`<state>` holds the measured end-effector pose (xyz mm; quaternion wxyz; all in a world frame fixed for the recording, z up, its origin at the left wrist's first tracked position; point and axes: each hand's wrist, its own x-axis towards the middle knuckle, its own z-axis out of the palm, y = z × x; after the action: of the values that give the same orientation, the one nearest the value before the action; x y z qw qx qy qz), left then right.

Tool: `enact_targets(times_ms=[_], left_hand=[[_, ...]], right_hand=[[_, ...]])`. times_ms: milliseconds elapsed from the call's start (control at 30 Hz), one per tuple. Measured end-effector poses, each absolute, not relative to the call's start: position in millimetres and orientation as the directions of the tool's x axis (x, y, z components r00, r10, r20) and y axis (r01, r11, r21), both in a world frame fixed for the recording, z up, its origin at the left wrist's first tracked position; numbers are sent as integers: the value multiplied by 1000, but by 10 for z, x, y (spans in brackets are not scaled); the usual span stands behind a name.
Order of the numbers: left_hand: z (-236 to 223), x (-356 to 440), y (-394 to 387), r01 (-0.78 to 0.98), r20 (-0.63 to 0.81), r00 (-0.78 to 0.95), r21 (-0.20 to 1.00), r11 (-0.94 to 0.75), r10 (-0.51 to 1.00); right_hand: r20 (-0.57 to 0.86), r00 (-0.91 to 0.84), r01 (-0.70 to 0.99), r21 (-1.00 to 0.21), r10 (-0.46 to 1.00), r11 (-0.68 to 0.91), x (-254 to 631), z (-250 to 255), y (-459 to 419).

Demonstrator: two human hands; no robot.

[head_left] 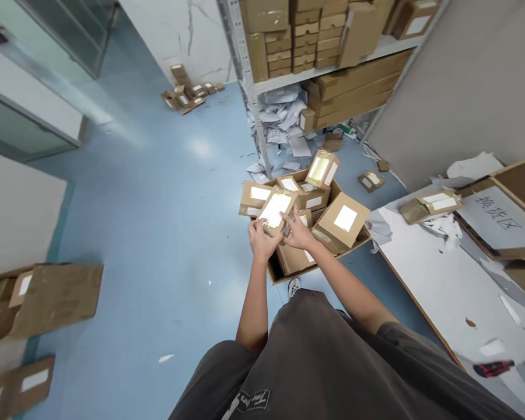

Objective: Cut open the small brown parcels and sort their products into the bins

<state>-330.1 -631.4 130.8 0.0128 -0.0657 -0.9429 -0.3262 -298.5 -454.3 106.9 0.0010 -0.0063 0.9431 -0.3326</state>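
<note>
Parcel [269, 224]: small brown box with a white label on top, held in both hands above the near left part of the carton [298, 175].
Left hand [261, 239]: pinching the near left end of the parcel, thumb and fingers bent around its edge.
Right hand [298, 232]: pinching the near right side of the parcel, one fingertip on the label.
Carton contents: several labelled brown boxes, packed at mixed angles; a tilted box [345, 220] on the right, a taped box [322, 169] at the far edge, a further box [254, 195] on the left.
Floor [157, 233]: blue, with the carton standing near a shoe [294, 286].
Shelf [297, 80]: beyond the carton, loaded with stacked brown boxes; crumpled paper [284, 114] underneath.
Table [420, 268]: right of the carton, bearing a taped package [431, 205] and a red and black object [493, 368].
</note>
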Motion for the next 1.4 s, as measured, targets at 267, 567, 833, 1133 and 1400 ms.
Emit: enact_targets(times_ms=[267,567,833,1133,1400], left_hand=[[1747,-2853,-4530,515,292,-845,671,533,449],[1383,-929,-2125,712,280,-481,678,184,831],[514,655,-845,722,57,-173,686,87,983],[-281,657,-715,822,-388,106,552,139,916],[-437,543,-591,817,-334,126,569,94,934]], right_hand=[[180,-886,261,-568,428,780,-1920,1511,-3271],[265,-487,541,-656,832,526,372,981,-1523],[113,-261,569,-784,959,248,2139,6,-608],[-34,-319,590,-789,947,171,2580,-840,-369],[-120,-223,695,-715,967,72,2686,-950,-498]])
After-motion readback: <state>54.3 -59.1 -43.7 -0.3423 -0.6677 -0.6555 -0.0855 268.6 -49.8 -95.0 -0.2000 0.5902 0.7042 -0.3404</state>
